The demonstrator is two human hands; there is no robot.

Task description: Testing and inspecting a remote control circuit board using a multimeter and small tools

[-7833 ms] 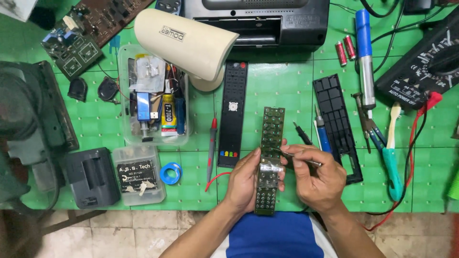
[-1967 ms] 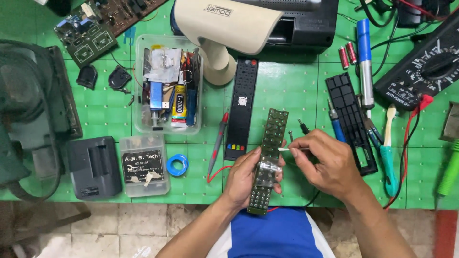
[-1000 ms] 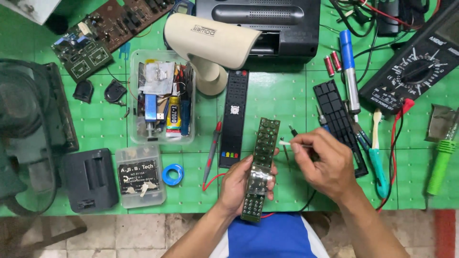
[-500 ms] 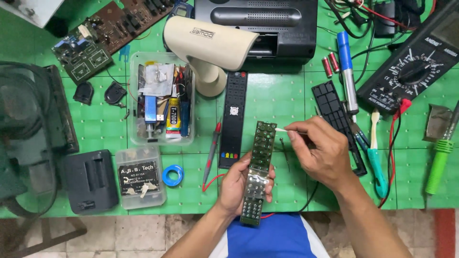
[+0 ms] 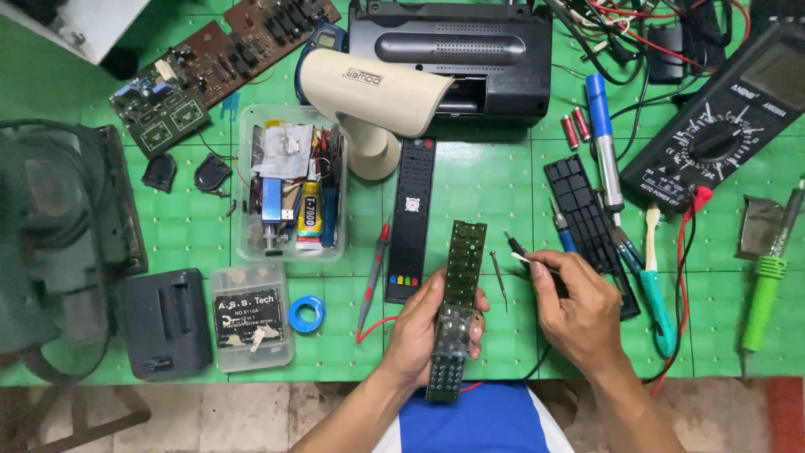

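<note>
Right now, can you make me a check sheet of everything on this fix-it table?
Surface: green gridded mat, mostly covered.
Job's things: long green circuit board with a clear key pad on it; thin probe.
Clutter: black remote shell, black keypad frame, clear box of parts, multimeter, beige lamp, black radio, blue tape roll.
Hands: left hand holds the circuit board; right hand holds the probe near the board's top.
Cables: red and black leads tangled at top right.
Surroundings: tiled floor below the table edge.
</note>
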